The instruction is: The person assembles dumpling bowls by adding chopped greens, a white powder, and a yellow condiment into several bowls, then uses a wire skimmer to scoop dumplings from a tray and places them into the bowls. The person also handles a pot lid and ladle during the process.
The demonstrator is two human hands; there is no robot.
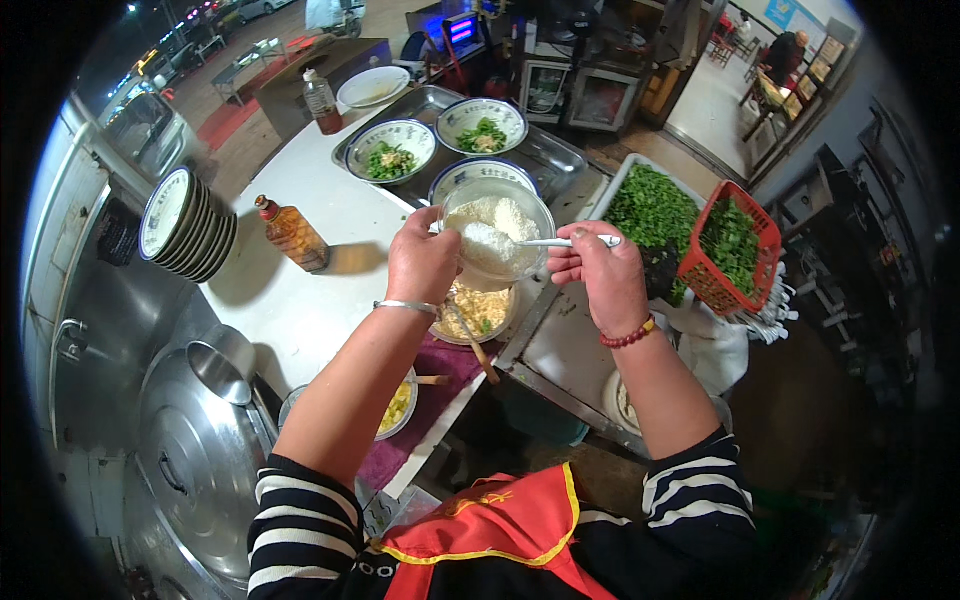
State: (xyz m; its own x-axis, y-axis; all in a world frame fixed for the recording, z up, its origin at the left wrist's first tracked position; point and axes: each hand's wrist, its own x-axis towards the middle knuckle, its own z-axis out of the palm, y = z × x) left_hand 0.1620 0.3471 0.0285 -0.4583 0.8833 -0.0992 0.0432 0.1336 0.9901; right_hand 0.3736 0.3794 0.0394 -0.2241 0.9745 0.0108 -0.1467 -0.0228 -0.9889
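Note:
My left hand (424,259) grips the rim of a clear bowl (491,271), tilted above the table. White powder or granules (514,219) fill part of it. In my right hand (600,271) is a white spoon (562,242), its tip in the powder. Just beyond, a patterned bowl (486,166) is partly hidden by the clear one. Farther back, a left bowl (379,133) and a right bowl (466,112) hold chopped greens with a pale topping. Below my hands sits a container of chopped yellowish food (480,307) with a wooden-handled spoon (474,341).
A stack of bowls (202,240) and an amber glass bottle (296,236) stand left on the white table (292,300). To the right are a tray of chopped herbs (649,206) and a red basket of greens (731,251). A large lidded metal pot (202,450) is lower left.

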